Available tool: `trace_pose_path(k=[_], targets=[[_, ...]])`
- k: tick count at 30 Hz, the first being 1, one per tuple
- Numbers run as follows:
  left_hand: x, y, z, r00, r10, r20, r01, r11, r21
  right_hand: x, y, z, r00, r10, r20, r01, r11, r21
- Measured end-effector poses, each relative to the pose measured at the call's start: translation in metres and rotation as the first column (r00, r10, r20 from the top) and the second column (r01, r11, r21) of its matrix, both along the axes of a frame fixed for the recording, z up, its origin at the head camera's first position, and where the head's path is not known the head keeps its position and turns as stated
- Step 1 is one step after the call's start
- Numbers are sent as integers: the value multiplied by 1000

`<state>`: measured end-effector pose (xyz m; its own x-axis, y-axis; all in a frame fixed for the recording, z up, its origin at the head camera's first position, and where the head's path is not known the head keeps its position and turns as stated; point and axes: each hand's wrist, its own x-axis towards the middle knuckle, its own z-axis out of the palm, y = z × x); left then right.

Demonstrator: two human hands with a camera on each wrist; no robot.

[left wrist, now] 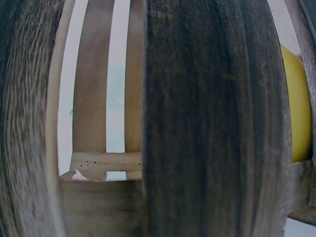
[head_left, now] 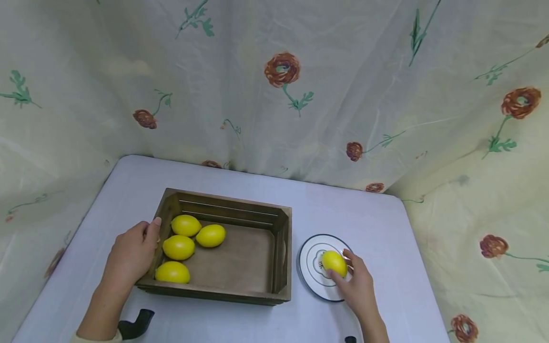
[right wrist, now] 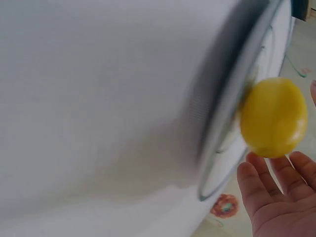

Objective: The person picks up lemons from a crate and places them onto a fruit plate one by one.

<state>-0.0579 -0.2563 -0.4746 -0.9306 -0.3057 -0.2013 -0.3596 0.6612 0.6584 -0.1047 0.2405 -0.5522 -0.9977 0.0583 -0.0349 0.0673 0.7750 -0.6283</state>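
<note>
My left hand (head_left: 135,252) grips the left wall of a brown slatted wooden crate (head_left: 240,295), its thumb over the rim and most of its fingers hidden. Inside, toward the left end, lie several yellow lemons (head_left: 179,247). A white plate with dark rings (head_left: 317,286) stands right of the crate and bears a single lemon (head_left: 334,263). Around that lemon's near right side my right hand (head_left: 358,286) is spread, thumb on one side and fingers on the other. In the right wrist view the fingers (right wrist: 284,173) are loosely bent, their tips right at the lemon's edge.
A white cloth covers the table (head_left: 351,205). Flower-print curtains (head_left: 240,95) hang behind it and at both sides. Near the front edge, a black curved object (head_left: 138,325) shows beside the left wrist, and a small dark piece (head_left: 350,339) lies by the right wrist.
</note>
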Motion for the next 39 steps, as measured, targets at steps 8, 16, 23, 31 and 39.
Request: trace_pose_path(k=[8,16,23,31,39], targets=[[-1,-1,0,1000,-5,-9,5,1000,-3,-8,-4,32,990,115,-76,-118,992,-41],[0,1,1,1000,8,-6,-8,1000,-12,-15,-20,75,958,254,-133,-266,960,-83],[-4,1,5,997,-57,45,59,996,-59,-23,-40,112,924,355,-141,-365,930,-52],[-6,3,11,996,-65,68,72,991,-116,-33,-69,142,853,500,-153,-514,855,-71],[-1,2,6,999,-40,5,40,999,-32,-47,-109,168,727,674,-133,-684,727,-58]])
